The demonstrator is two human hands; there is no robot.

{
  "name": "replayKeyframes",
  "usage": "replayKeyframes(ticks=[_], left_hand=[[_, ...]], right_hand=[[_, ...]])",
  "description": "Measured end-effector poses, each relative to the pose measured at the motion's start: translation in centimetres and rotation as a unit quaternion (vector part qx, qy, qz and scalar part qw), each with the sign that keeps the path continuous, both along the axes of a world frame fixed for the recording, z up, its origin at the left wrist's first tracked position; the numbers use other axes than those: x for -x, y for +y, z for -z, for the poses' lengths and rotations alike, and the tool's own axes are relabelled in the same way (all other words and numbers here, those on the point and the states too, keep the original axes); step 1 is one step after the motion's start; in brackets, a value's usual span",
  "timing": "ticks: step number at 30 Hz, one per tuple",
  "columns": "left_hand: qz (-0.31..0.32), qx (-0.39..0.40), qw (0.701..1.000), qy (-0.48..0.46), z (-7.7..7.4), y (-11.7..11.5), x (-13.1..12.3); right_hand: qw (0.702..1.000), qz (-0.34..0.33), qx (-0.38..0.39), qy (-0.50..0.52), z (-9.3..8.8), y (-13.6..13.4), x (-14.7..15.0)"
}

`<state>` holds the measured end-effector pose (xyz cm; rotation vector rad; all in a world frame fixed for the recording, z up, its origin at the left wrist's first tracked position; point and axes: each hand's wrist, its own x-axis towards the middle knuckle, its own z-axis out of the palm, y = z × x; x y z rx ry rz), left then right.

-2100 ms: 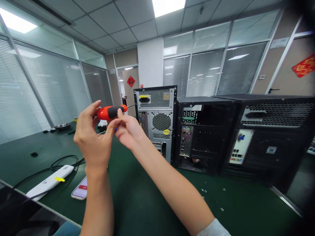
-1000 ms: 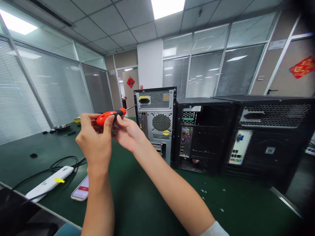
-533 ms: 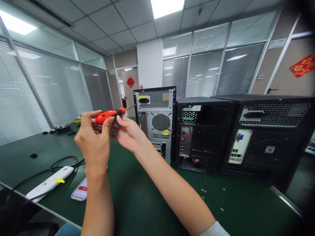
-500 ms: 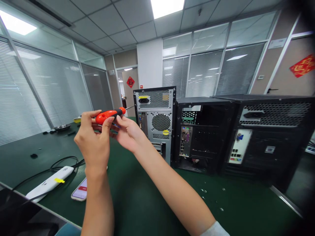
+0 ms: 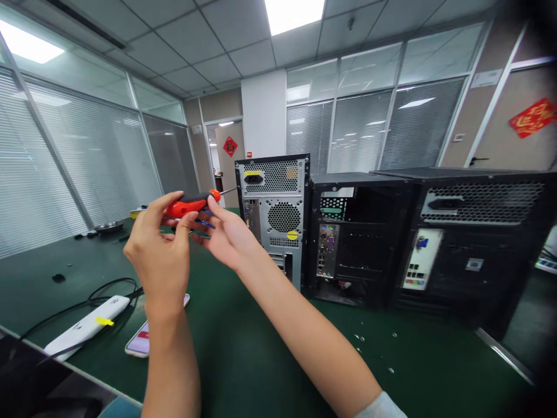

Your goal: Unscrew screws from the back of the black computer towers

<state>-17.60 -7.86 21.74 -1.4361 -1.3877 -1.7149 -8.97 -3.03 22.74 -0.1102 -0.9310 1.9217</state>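
A screwdriver (image 5: 191, 206) with a red and black handle lies level in front of me, its thin shaft pointing right. The tip reaches the left rear edge of a computer case (image 5: 282, 216), grey-backed with a vent grille and a power socket. My left hand (image 5: 161, 238) is closed on the back end of the handle. My right hand (image 5: 224, 232) has its thumb and fingers about the front of the handle, just behind the shaft. Whether the tip sits in a screw is too small to tell.
Two more black computer cases (image 5: 359, 232) (image 5: 470, 244) stand to the right. Several small screws (image 5: 390, 370) lie on the green table (image 5: 252, 348). At left are a white power strip (image 5: 89, 326), black cables, a phone (image 5: 138, 341) and a metal dish (image 5: 108, 227).
The screwdriver's handle has turned about its length, so its black part now faces more upward. My left hand has shifted slightly left; the tip stays at the case edge.
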Motion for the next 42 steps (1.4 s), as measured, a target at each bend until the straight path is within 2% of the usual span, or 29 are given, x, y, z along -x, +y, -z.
replayKeyframes(ticks=[22,37,42], left_hand=[[0.045,-0.035,0.997,0.044,0.0,-0.1,0.5],[0.083,-0.042,0.994,0.064,-0.1,-0.3,0.8],[0.075,-0.054,0.992,0.091,-0.1,-0.3,0.8]], right_hand=[[0.999,0.025,0.034,0.030,-1.4,-0.4,1.1],[0.999,0.031,0.042,0.014,-1.6,-0.1,1.3],[0.998,0.032,0.053,-0.008,-1.8,-0.2,1.1]])
